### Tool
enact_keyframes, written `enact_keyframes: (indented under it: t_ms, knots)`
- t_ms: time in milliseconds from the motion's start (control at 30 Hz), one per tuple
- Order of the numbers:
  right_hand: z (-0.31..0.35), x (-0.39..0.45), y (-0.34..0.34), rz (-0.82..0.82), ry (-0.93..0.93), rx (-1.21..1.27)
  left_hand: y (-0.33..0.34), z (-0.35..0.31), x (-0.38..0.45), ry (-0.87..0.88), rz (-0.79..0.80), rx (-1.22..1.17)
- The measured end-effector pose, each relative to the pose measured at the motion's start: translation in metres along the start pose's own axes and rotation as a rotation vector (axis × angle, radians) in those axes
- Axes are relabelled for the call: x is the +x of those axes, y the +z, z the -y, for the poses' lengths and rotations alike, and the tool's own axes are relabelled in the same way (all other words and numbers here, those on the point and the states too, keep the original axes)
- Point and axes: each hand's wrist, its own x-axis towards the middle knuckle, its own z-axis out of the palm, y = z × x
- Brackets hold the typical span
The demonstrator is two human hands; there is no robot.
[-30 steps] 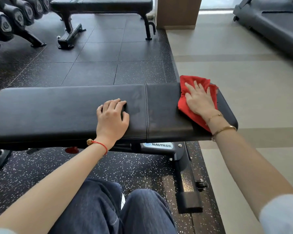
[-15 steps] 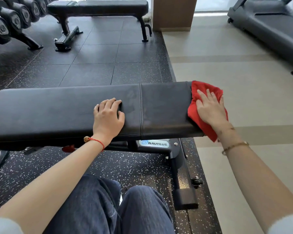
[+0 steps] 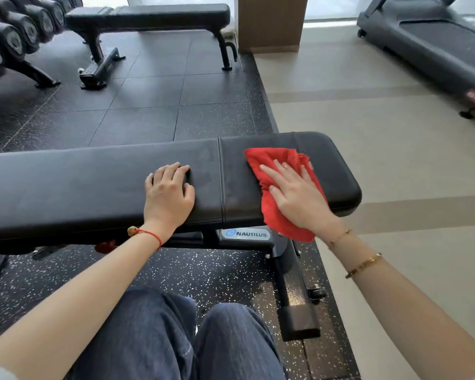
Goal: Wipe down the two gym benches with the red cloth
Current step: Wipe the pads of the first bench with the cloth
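A black padded gym bench (image 3: 80, 185) runs across in front of me, its short seat pad at the right end. The red cloth (image 3: 269, 165) lies on that seat pad, its lower part hanging over the near edge. My right hand (image 3: 296, 198) presses flat on the cloth with fingers spread. My left hand (image 3: 169, 193) rests palm down on the long pad just left of the seam, holding nothing. A second black bench (image 3: 154, 15) stands farther back on the dark rubber floor.
A dumbbell rack (image 3: 14, 37) fills the far left. A treadmill (image 3: 436, 48) stands at the far right on the beige floor. A wooden pillar (image 3: 269, 23) rises behind the second bench. The near bench's base foot (image 3: 296, 305) and my knees (image 3: 176, 338) are below.
My right hand has slid the red cloth leftward from the seat pad's right end toward its middle, leaving the pad's end uncovered. My left hand has stayed in place.
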Motion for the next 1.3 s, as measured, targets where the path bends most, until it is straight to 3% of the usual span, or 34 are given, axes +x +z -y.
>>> enact_keyframes:
  t_ms: [200,367,467,600,767,867,1100,1300]
  knots:
    - [-0.033,0.081,-0.005,0.078,0.297,-0.017,0.000,-0.004,0.001,-0.019,-0.006,0.014]
    - [0.033,0.127,0.012,0.139,0.114,0.029,0.001,0.000,0.004,-0.021,-0.025,0.014]
    - [0.071,0.107,0.021,0.133,-0.051,0.050,0.001,0.002,0.004,-0.013,-0.036,0.010]
    - [0.068,0.052,0.020,0.061,-0.192,0.055,0.001,0.003,0.004,-0.010,-0.032,0.018]
    - [0.023,0.055,0.005,0.068,0.015,0.023,0.002,0.002,0.002,-0.007,-0.030,0.024]
    - [0.029,0.084,0.006,0.109,0.119,-0.006,0.003,0.001,0.003,-0.014,-0.032,0.023]
    - [0.108,0.073,0.027,0.089,-0.109,0.029,0.004,0.002,0.004,-0.019,-0.037,0.015]
    - [0.092,0.013,0.028,0.003,-0.158,0.104,0.004,0.003,0.003,-0.004,-0.035,0.013]
